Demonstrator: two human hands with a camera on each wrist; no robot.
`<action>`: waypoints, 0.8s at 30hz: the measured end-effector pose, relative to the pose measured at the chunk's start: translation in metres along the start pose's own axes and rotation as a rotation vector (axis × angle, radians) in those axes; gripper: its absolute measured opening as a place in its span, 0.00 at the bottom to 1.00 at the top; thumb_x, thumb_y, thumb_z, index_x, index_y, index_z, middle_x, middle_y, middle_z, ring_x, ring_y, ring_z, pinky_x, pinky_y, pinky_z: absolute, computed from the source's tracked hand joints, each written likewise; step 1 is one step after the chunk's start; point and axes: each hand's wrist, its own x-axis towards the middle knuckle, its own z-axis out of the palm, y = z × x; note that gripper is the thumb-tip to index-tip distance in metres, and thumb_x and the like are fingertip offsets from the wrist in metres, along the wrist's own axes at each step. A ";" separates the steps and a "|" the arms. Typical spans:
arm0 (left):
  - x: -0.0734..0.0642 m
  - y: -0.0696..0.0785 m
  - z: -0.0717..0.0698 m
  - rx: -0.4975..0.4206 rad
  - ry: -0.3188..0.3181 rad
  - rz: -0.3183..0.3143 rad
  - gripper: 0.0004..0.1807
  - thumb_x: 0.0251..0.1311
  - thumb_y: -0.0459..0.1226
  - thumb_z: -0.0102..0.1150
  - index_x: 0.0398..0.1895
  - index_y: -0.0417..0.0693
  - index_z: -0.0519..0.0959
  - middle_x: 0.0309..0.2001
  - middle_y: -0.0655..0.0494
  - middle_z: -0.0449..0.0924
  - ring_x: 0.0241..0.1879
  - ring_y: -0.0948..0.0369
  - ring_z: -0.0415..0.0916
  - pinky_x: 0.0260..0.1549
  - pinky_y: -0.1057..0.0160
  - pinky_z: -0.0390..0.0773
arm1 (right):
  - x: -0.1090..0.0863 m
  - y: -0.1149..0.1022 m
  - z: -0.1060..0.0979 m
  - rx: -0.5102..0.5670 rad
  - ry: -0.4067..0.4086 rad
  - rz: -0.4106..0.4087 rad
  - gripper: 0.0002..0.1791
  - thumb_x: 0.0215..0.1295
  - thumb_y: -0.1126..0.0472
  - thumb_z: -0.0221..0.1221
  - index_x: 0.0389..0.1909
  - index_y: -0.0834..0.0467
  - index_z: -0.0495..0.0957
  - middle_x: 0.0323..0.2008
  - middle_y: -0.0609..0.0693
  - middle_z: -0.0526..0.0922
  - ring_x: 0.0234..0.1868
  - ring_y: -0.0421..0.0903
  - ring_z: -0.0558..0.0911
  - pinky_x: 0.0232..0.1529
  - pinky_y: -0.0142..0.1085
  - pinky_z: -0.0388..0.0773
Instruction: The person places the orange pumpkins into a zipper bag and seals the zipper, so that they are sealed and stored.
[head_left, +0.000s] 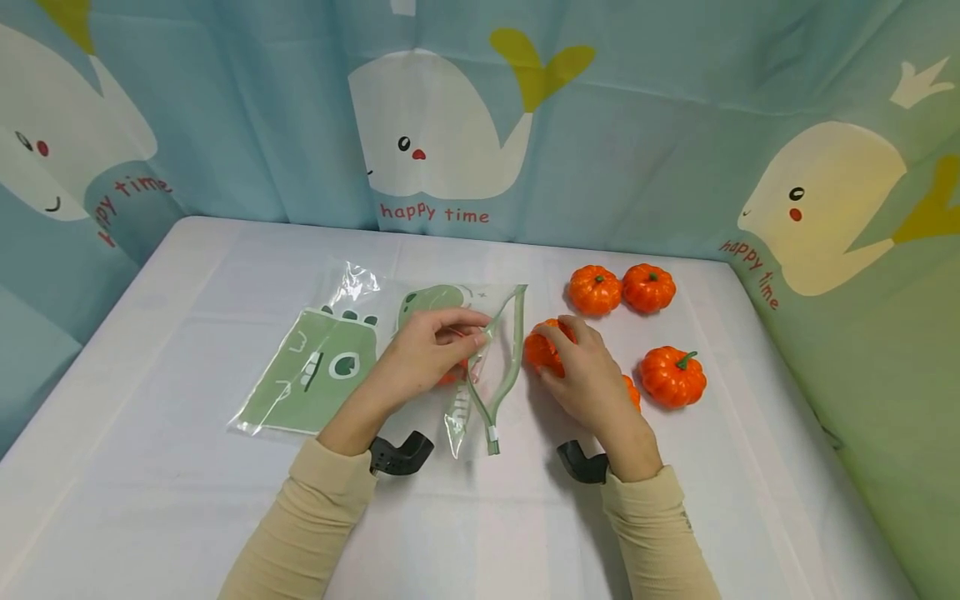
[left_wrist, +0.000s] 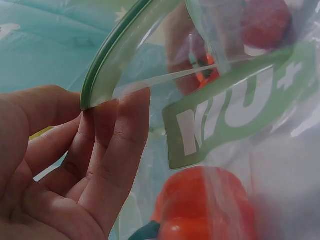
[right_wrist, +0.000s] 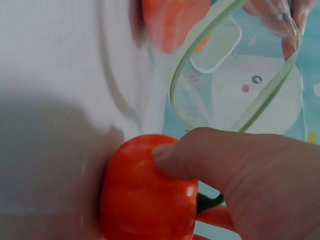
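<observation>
My left hand (head_left: 420, 354) pinches the rim of a clear zip bag (head_left: 517, 333) with a green zip strip and green print. The bag's mouth gapes toward the right. An orange toy pumpkin (left_wrist: 200, 205) shows through the plastic, inside the bag below the left fingers. Just right of the mouth, my right hand (head_left: 588, 375) grips another orange pumpkin (head_left: 538, 350) from above. In the right wrist view the thumb lies across that pumpkin (right_wrist: 145, 195), whose dark green stem points toward the palm. Part of it is hidden under the fingers.
Two pumpkins (head_left: 595, 290) (head_left: 649, 288) sit side by side at the back right. Another pumpkin (head_left: 672, 377) lies right of the right hand, and one more (head_left: 632, 393) is mostly hidden behind that wrist. A flat clear bag (head_left: 322, 375) with a green monster face lies at left.
</observation>
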 end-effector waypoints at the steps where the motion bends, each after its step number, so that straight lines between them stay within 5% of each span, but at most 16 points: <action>1: 0.000 0.000 0.000 -0.002 -0.001 -0.001 0.16 0.66 0.39 0.62 0.56 0.48 0.81 0.39 0.51 0.83 0.34 0.59 0.78 0.35 0.61 0.83 | 0.000 0.000 0.000 -0.003 0.001 -0.006 0.26 0.55 0.65 0.69 0.57 0.57 0.77 0.59 0.62 0.73 0.58 0.63 0.74 0.53 0.57 0.79; 24: 0.000 0.000 0.000 0.009 0.006 -0.001 0.16 0.66 0.38 0.62 0.56 0.48 0.81 0.40 0.51 0.83 0.35 0.59 0.78 0.35 0.62 0.83 | -0.002 -0.009 -0.009 0.000 0.021 -0.078 0.21 0.54 0.66 0.69 0.51 0.56 0.78 0.58 0.59 0.75 0.61 0.60 0.74 0.54 0.57 0.79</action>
